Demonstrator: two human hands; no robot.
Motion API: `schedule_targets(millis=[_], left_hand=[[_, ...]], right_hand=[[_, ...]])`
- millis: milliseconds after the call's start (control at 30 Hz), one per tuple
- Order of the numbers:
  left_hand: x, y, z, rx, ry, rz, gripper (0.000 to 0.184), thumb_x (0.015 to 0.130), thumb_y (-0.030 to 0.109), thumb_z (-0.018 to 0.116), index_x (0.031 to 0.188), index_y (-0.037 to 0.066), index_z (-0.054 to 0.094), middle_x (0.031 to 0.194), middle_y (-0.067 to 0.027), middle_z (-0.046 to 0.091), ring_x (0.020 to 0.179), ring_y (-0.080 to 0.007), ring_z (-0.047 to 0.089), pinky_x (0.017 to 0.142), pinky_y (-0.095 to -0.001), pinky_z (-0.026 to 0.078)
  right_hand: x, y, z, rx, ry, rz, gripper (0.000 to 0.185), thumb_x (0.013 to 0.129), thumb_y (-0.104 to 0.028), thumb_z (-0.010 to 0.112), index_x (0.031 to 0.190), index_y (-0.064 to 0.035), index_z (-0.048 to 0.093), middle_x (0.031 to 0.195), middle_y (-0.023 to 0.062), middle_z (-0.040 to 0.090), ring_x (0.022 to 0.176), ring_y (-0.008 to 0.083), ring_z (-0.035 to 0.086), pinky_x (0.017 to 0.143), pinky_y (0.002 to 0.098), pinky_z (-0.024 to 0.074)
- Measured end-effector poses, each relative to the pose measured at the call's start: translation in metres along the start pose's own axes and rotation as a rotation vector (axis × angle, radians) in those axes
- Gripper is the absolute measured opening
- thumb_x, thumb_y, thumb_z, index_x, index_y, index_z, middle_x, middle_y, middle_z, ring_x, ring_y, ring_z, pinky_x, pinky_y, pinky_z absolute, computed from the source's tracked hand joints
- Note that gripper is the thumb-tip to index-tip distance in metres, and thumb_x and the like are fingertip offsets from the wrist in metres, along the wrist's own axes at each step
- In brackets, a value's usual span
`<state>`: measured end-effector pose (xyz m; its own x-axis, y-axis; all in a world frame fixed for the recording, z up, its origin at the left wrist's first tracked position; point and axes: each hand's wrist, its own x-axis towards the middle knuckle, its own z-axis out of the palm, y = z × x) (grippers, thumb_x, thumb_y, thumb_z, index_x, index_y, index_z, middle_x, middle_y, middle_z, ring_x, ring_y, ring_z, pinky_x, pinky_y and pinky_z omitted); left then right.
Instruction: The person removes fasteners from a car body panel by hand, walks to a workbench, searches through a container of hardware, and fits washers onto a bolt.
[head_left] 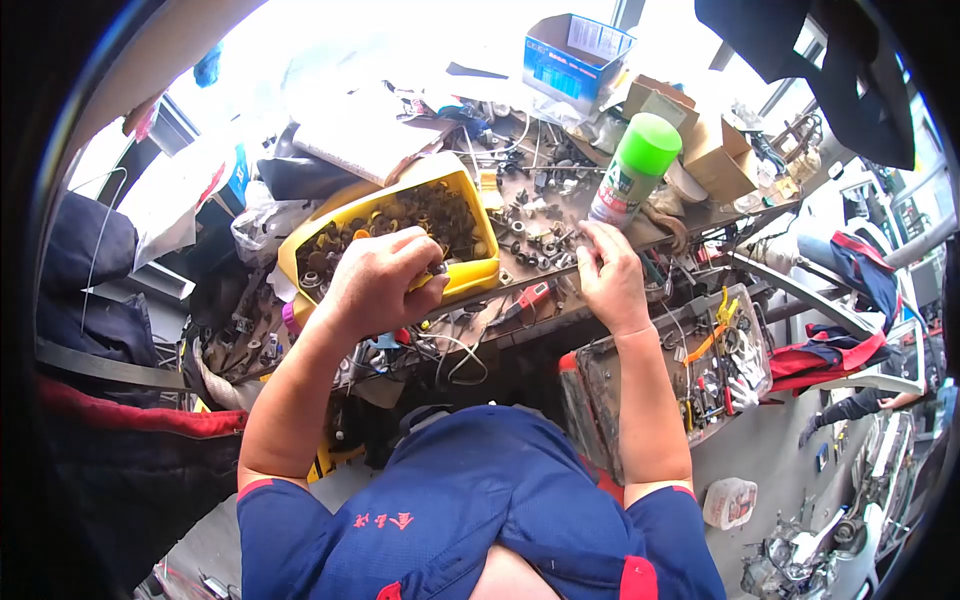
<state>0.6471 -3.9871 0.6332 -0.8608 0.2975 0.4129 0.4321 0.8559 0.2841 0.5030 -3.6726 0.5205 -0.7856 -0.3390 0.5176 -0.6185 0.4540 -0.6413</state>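
My left hand [385, 280] is closed at the front edge of a yellow bin [470, 272] full of small metal parts [390, 215]. Its fingers are curled round something small and dark that I cannot make out. My right hand [612, 275] is over the bench's front edge, just below a spray can with a green cap [648, 145]. Its fingers are bent, with the thumb near the index finger, and no held object shows. Loose nuts and bolts [535, 240] lie on the bench between the bin and the can.
Behind stand a blue box [575, 65] and open cardboard boxes [715, 155]. A red-and-black tool [530, 298] lies at the bench edge. A tray of tools [715, 375] is at the lower right. A plastic tub [730, 503] stands on the floor. A person's leg [845, 408] shows far right.
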Motion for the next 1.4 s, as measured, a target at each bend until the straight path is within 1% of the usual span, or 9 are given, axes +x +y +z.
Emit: schedule_targets(millis=[400, 567, 700, 967, 1033, 1100, 1200, 1333, 1400], left_hand=[[0.005, -0.001, 0.005, 0.029, 0.059, 0.059, 0.02, 0.079, 0.012, 0.08, 0.09, 0.008, 0.064, 0.081, -0.0091, 0.064, 0.067, -0.032, 0.066, 0.061, -0.0423, 0.054], [0.007, 0.002, 0.002, 0.057, 0.008, 0.009, 0.017, 0.086, 0.019, 0.078, 0.091, 0.009, 0.066, 0.083, -0.0095, 0.067, 0.073, -0.034, 0.071, 0.064, -0.0446, 0.058], [0.006, 0.0, 0.005, 0.046, 0.034, 0.017, 0.019, 0.079, 0.011, 0.079, 0.089, 0.007, 0.064, 0.079, -0.0092, 0.062, 0.067, -0.032, 0.067, 0.062, -0.0429, 0.054], [0.003, -0.001, 0.006, 0.069, 0.06, 0.057, 0.019, 0.081, 0.014, 0.08, 0.09, 0.008, 0.064, 0.08, -0.0091, 0.064, 0.069, -0.0327, 0.068, 0.062, -0.0436, 0.055], [0.002, -0.002, 0.006, 0.064, 0.063, 0.056, 0.018, 0.082, 0.016, 0.08, 0.09, 0.009, 0.064, 0.081, -0.0089, 0.066, 0.07, -0.0328, 0.069, 0.063, -0.0436, 0.056], [0.003, -0.003, 0.006, 0.065, 0.065, 0.054, 0.018, 0.083, 0.016, 0.079, 0.089, 0.009, 0.064, 0.081, -0.0089, 0.066, 0.071, -0.0328, 0.07, 0.063, -0.0435, 0.056], [0.007, -0.003, 0.005, 0.067, 0.073, 0.056, 0.018, 0.083, 0.015, 0.079, 0.089, 0.008, 0.064, 0.081, -0.0093, 0.066, 0.072, -0.0327, 0.07, 0.063, -0.0437, 0.057], [0.004, 0.0, 0.007, 0.069, 0.056, 0.078, 0.018, 0.082, 0.014, 0.078, 0.089, 0.008, 0.063, 0.081, -0.0096, 0.065, 0.071, -0.0328, 0.069, 0.062, -0.0439, 0.056], [0.004, -0.002, 0.006, 0.064, 0.04, 0.073, 0.017, 0.084, 0.016, 0.078, 0.09, 0.009, 0.064, 0.082, -0.0091, 0.065, 0.072, -0.0329, 0.07, 0.063, -0.0441, 0.057]], right_hand=[[0.012, -0.027, 0.011, -0.269, -0.023, -0.143, 0.031, 0.091, -0.005, 0.07, 0.122, -0.0077, 0.078, 0.124, 0.0138, 0.075, 0.112, 0.0374, 0.066, 0.103, 0.0437, 0.0519], [0.054, -0.022, 0.059, -0.285, -0.037, -0.222, 0.036, 0.097, -0.017, 0.07, 0.131, -0.0069, 0.074, 0.141, 0.0259, 0.068, 0.134, 0.044, 0.059, 0.118, 0.0507, 0.0453], [0.076, -0.013, 0.076, -0.539, -0.191, 0.091, 0.057, 0.1, -0.036, 0.065, 0.151, -0.0097, 0.063, 0.163, 0.0307, 0.049, 0.156, 0.0453, 0.038, 0.126, 0.0539, 0.039], [0.077, 0.011, 0.058, -0.281, -0.119, -0.032, 0.043, 0.097, -0.024, 0.071, 0.133, -0.0004, 0.073, 0.136, 0.0274, 0.071, 0.136, 0.0468, 0.06, 0.122, 0.0507, 0.045], [0.069, 0.004, 0.04, -0.09, 0.076, -0.348, 0.024, 0.094, -0.008, 0.073, 0.115, 0.0021, 0.075, 0.111, 0.0245, 0.077, 0.11, 0.0444, 0.072, 0.107, 0.0497, 0.0555], [0.052, -0.016, 0.016, 0.04, 0.239, -0.298, 0.017, 0.092, -0.003, 0.077, 0.108, 0.0004, 0.076, 0.1, 0.0186, 0.077, 0.091, 0.0377, 0.074, 0.09, 0.0437, 0.0604], [0.027, -0.012, 0.001, 0.064, 0.592, 0.131, 0.033, 0.093, -0.011, 0.086, 0.119, -0.0007, 0.068, 0.1, 0.0083, 0.068, 0.08, 0.0234, 0.063, 0.071, 0.0345, 0.0533], [0.046, 0.032, -0.007, -0.128, 0.316, 0.091, 0.101, 0.081, -0.035, 0.099, 0.154, -0.0037, 0.037, 0.122, 0.0204, 0.07, 0.116, 0.0412, 0.068, 0.099, 0.0522, 0.0549], [0.053, 0.043, -0.008, -0.166, 0.242, 0.185, 0.089, 0.08, -0.04, 0.098, 0.143, -0.0036, 0.047, 0.124, 0.0236, 0.072, 0.116, 0.0469, 0.069, 0.1, 0.0542, 0.0556]])
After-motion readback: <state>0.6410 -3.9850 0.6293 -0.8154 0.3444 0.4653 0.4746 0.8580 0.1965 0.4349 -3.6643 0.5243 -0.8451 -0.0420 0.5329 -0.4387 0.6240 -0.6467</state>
